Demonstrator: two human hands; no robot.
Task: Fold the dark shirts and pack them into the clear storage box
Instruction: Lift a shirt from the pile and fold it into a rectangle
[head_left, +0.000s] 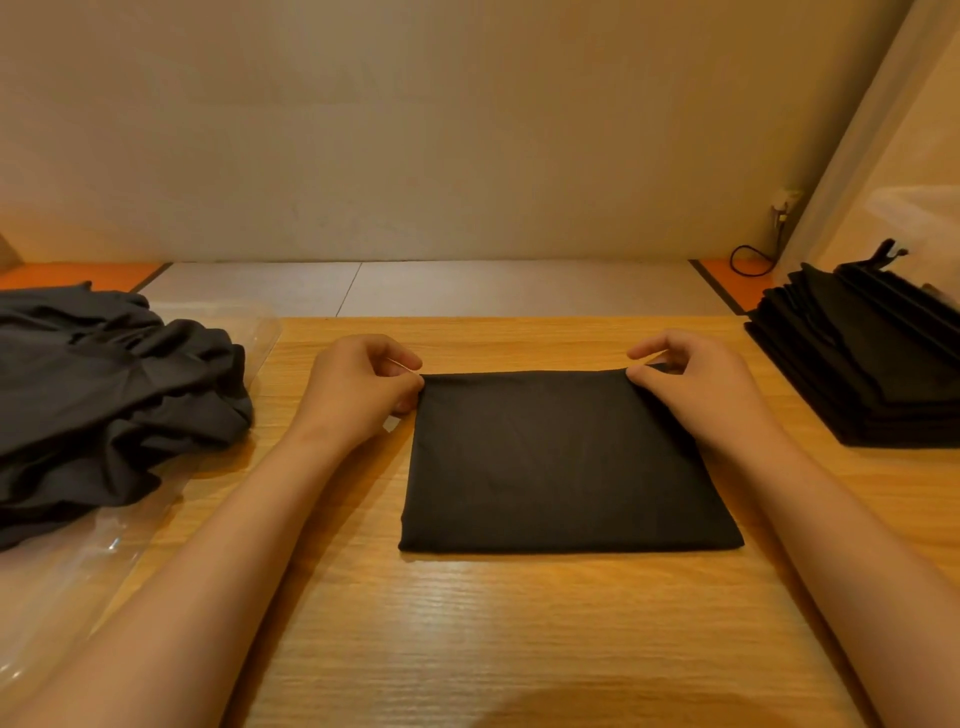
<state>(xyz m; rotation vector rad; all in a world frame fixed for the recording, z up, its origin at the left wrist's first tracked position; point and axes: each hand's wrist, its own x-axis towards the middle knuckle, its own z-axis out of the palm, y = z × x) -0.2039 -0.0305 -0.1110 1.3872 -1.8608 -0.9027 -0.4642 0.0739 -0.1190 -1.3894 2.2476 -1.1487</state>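
On the worktop, left hand and right hand each pinch a far corner of the folded shirt; I'd hold both grips level, edges squared.

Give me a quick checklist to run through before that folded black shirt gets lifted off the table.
1. Left hand pinches the folded shirt at its far left corner: ok.
2. Right hand pinches its far right corner: ok.
3. The folded shirt lies flat, edges even: ok.
4. Pile of unfolded shirts lies apart from it: ok.
5. Stack of folded shirts at the right is tidy: ok.
6. Room above that stack for one more: cannot tell.
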